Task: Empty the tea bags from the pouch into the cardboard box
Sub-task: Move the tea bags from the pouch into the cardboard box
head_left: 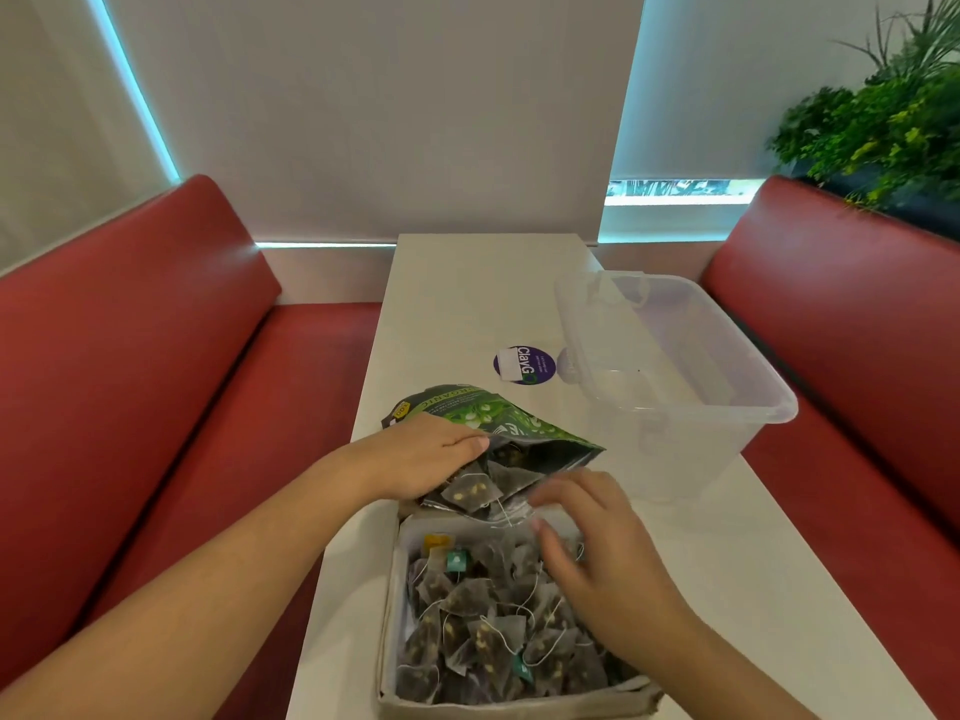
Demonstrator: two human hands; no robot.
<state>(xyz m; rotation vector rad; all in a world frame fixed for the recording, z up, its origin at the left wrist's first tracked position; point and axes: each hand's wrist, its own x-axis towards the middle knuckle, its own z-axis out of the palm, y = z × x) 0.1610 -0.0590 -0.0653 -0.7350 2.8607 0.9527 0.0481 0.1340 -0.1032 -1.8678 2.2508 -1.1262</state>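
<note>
Teabags (470, 597), mesh pyramids, fill fabric basket (519, 708) and glossy pouch (498, 415).

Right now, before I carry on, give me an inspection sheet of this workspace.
Surface: white table.
Job's things: green pouch lying with its open mouth at the basket; tea bags fill the basket.
Clutter: clear bin, purple sticker.
Hands: left hand on the pouch's mouth, thumb hidden; right hand blurred, fingers spread above the basket, holding nothing.
Cables: nothing seen.
Surroundings: red benches, plant.
</note>
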